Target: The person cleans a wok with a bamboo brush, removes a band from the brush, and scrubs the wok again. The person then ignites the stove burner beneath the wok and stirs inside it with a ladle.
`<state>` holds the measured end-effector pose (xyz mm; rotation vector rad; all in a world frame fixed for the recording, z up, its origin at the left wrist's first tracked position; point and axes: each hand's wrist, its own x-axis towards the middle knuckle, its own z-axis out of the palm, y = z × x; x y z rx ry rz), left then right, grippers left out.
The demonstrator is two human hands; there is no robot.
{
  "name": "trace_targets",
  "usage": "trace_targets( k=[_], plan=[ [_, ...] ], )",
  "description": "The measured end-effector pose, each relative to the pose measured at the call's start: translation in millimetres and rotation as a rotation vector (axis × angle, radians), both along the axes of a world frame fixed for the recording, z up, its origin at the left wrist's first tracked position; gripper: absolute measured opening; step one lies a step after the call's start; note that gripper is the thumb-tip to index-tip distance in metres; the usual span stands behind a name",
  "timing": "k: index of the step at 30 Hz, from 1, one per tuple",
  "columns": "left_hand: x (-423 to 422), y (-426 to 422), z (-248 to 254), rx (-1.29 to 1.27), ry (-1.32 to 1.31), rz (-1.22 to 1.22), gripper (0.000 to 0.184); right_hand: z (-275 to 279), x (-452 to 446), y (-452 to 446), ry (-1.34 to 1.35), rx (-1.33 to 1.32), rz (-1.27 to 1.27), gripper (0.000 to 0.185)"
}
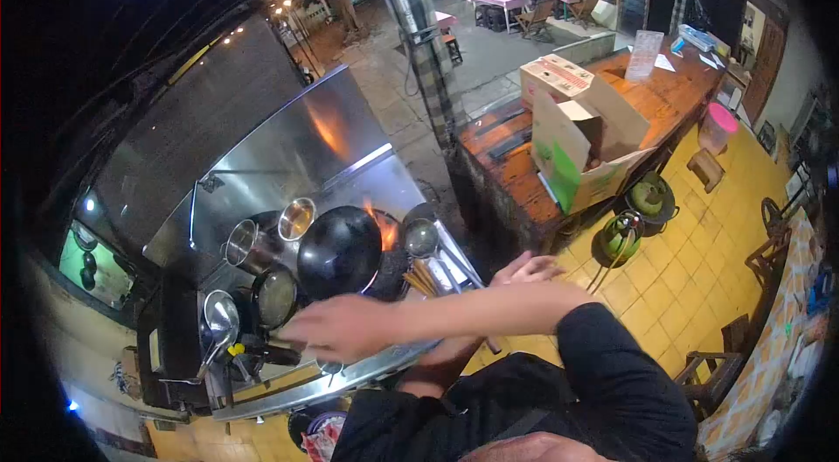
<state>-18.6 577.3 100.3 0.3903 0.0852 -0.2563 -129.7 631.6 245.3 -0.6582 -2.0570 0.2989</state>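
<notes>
My forearms cross in front of my black shirt. My right hand (341, 328) reaches left over the stove's front edge, below a dark wok (339, 252); its fingers are smeared by motion, and no held object can be made out. To the right, my left hand (526, 270) has its fingers stretched out and holds nothing visible. Flames (384, 230) rise at the wok's right side. A small pan (275, 296) sits left of the wok, and a metal ladle (221, 313) lies farther left. Wooden handles (419, 278) and a round strainer (421, 237) are at the right.
Metal pots (297, 219) stand behind the wok, before a steel splash panel (288, 143). An open cardboard box (559, 147) rests on a wooden counter (673, 99). Green gas cylinders (619, 242) stand on the yellow tiled floor. A checkered post (428, 69) rises beyond the stove.
</notes>
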Motion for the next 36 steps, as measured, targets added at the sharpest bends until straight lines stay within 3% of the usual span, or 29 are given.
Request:
trace_targets(
  k=[1,4,5,9,14,15,17,19,23,30,32,33,34,35,36],
  plan=[
    [16,-16,17,-0.166,-0.096,-0.122,0.059,2,-18,-3,-0.005,-0.045,0.066,0.044],
    [16,-47,69,0.139,-0.370,-0.270,0.060,-26,-41,-4,-0.012,-0.045,0.144,0.041],
    [14,-51,70,0.205,-0.397,-0.264,0.060,-30,-37,-7,-0.142,-0.163,0.170,0.036],
    [5,-63,49,0.364,-0.357,-0.194,0.058,-101,-34,9,-0.444,-0.396,0.151,0.024],
    [-3,-65,26,0.461,-0.283,-0.133,0.056,-148,-69,11,-0.616,-0.442,0.126,0.022],
    [-5,-65,22,0.476,-0.275,-0.125,0.056,-148,-75,7,-0.727,-0.403,0.165,0.023],
    [-10,-63,16,0.500,-0.254,-0.110,0.055,-147,-90,-3,-0.638,-0.390,0.132,0.022],
    [-15,-60,11,0.519,-0.241,-0.098,0.054,-136,-102,-6,-0.851,-0.401,0.223,0.022],
    [-25,-55,4,0.535,-0.218,-0.073,0.052,-117,-110,-11,-0.831,-0.331,0.291,0.018],
    [-54,-41,-5,0.570,-0.217,-0.031,0.050,-113,-67,-2,-0.586,-0.459,0.413,0.037],
    [-68,-35,-12,0.573,-0.215,-0.002,0.049,-136,-28,10,-0.288,-0.369,0.360,0.027],
    [-75,-33,-16,0.575,-0.215,0.017,0.049,-124,5,7,-0.166,-0.390,0.348,0.034],
    [-85,-28,-21,0.577,-0.218,0.042,0.048,-113,36,5,-0.305,-0.605,0.236,0.042],
    [-95,-27,-29,0.576,-0.237,0.081,0.048,-122,63,0,-0.239,-0.552,0.077,0.043],
    [-108,-21,-35,0.593,-0.272,0.140,0.048,-143,88,-1,-0.227,-0.684,-0.035,0.035]
  ],
)
